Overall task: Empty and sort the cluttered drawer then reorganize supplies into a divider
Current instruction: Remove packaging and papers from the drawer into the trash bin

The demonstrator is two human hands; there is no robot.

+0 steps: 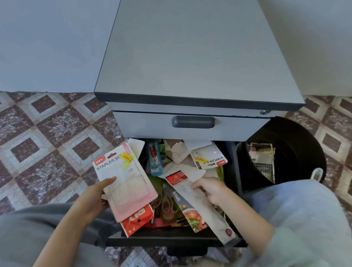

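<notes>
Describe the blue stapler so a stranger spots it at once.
Find the grey cabinet and its open, cluttered lower drawer. Toward its back left lies a blue plastic stapler with a red strip. Its neighbours are white card and paper; it alone is blue.

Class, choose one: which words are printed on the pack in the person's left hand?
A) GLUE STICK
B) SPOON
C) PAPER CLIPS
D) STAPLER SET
D: the pink pack that the left hand grips reads STAPLER SET; the right hand holds a long white pack over the drawer.
</notes>
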